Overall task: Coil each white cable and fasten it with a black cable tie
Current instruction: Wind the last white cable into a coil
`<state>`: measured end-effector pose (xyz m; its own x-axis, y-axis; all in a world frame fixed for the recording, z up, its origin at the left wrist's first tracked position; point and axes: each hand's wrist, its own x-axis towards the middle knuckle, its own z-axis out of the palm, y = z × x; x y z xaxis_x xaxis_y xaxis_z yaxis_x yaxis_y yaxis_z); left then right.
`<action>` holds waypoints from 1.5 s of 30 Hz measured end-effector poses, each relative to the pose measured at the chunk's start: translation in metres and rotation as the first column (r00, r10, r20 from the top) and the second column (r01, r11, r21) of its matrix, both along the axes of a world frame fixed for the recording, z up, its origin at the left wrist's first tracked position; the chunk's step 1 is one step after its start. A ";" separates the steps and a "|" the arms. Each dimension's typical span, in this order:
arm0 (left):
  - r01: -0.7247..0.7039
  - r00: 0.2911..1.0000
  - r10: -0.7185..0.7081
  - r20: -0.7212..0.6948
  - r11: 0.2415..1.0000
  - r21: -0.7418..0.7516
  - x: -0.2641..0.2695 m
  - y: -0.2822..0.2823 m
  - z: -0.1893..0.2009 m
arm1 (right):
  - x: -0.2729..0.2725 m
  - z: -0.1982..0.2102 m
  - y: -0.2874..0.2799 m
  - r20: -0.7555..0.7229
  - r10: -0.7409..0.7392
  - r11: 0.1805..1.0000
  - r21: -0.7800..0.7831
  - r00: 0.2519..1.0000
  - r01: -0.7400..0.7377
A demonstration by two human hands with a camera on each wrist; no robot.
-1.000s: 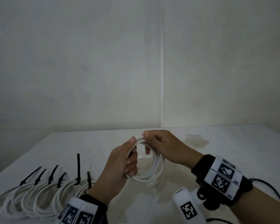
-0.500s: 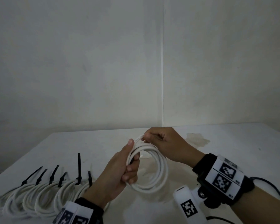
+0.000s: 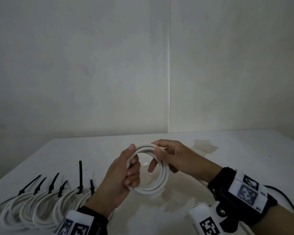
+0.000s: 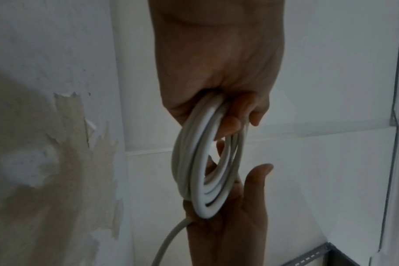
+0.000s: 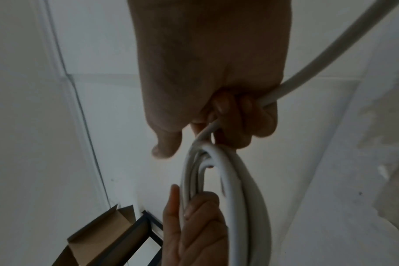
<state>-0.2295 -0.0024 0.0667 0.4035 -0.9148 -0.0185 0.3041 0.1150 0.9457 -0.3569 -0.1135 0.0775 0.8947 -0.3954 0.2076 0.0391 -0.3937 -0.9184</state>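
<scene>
A white cable (image 3: 157, 187) wound into a round coil hangs in the air over the table's middle. My left hand (image 3: 126, 173) grips the coil's left side, thumb on top and fingers curled through the ring. My right hand (image 3: 170, 156) pinches the cable at the coil's top right. In the left wrist view the coil (image 4: 205, 162) shows several stacked turns, and a loose tail (image 4: 171, 239) runs down past the right hand. In the right wrist view the free strand (image 5: 330, 54) leaves my right hand (image 5: 221, 115) and joins the coil (image 5: 235, 198).
Several coiled white cables (image 3: 41, 211), each with a black cable tie (image 3: 80, 177) standing up, lie in a row at the table's near left. The white table (image 3: 244, 150) has a stained patch (image 3: 204, 146) at centre right. A wall stands behind it.
The coil has turned more face-on and grown by part of a turn. My right hand slid from the coil's top to its upper right, laying cable along the ring.
</scene>
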 end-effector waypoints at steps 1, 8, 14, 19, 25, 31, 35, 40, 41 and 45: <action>0.002 1.000 -0.002 -0.013 1.000 -0.009 0.001 0.000 0.000 | -0.002 -0.001 0.000 -0.001 0.045 0.999 0.004 0.999 -0.045; 0.069 0.996 -0.070 0.048 0.998 0.008 -0.005 -0.003 -0.004 | 0.010 -0.017 0.002 0.103 -0.218 0.946 -0.220 0.971 0.236; -0.024 0.998 0.021 0.059 0.998 0.059 -0.008 -0.006 -0.008 | 0.013 -0.022 0.003 0.064 -0.246 0.930 -0.266 0.967 0.254; -0.043 0.998 0.041 0.046 0.998 0.051 -0.011 -0.009 -0.006 | 0.012 -0.021 0.001 0.076 -0.225 0.944 -0.231 0.971 0.237; 0.025 0.994 -0.032 0.104 0.997 0.066 -0.012 -0.009 -0.005 | 0.010 -0.023 0.002 0.095 -0.300 0.900 -0.303 0.949 0.315; 0.002 0.998 -0.004 0.063 1.000 0.029 -0.009 -0.008 -0.004 | 0.011 -0.019 0.001 0.069 -0.237 0.933 -0.260 0.969 0.247; -0.043 0.999 0.043 -0.021 0.999 -0.014 -0.005 -0.007 -0.006 | 0.005 -0.015 -0.004 0.058 -0.118 0.984 -0.130 0.991 0.125; -0.144 0.977 0.126 -0.173 0.985 -0.091 0.005 -0.008 -0.004 | 0.001 -0.028 -0.015 0.096 -0.207 0.918 -0.324 0.974 0.227; -0.184 0.965 0.158 -0.208 0.977 -0.111 0.007 -0.009 -0.002 | 0.001 -0.032 -0.017 0.086 -0.231 0.894 -0.373 0.969 0.247; -0.389 0.895 0.325 -0.306 0.905 -0.174 0.026 -0.008 0.008 | -0.005 -0.048 -0.023 0.004 -0.336 0.811 -0.508 0.942 0.291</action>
